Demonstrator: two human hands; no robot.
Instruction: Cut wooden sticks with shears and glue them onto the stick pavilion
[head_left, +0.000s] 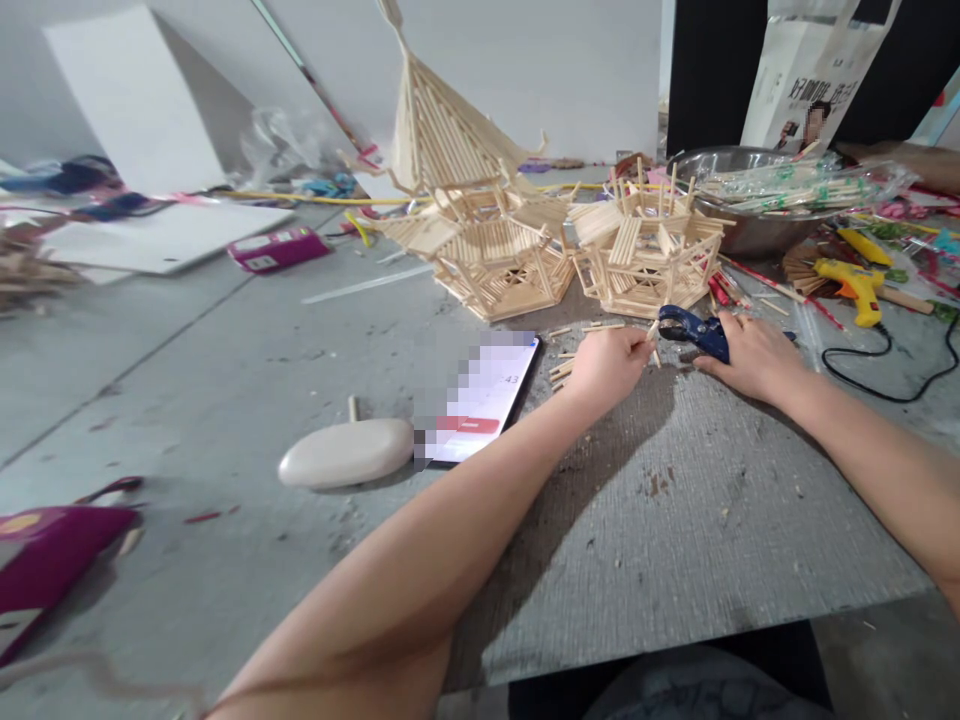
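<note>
My left hand [609,368] pinches a short wooden stick [653,328] between thumb and fingertips. Just right of it, my right hand [757,355] grips dark blue hand cutters [701,334], their jaws pointing left toward the stick. Whether the blades touch the stick I cannot tell. Several cut stick pieces [560,371] lie beside and behind my left hand. Beyond both hands stand two many-sided stick models, one with a tall pointed roof [442,125], the other [649,255] with upright posts and no pointed roof.
A phone [487,395] and a pale oval case [346,452] lie left of my left forearm. A yellow glue gun [855,288] with a black cord rests at the right. Behind it, a metal bowl [750,232] carries bagged sticks. Purple packs [279,250] sit on the left.
</note>
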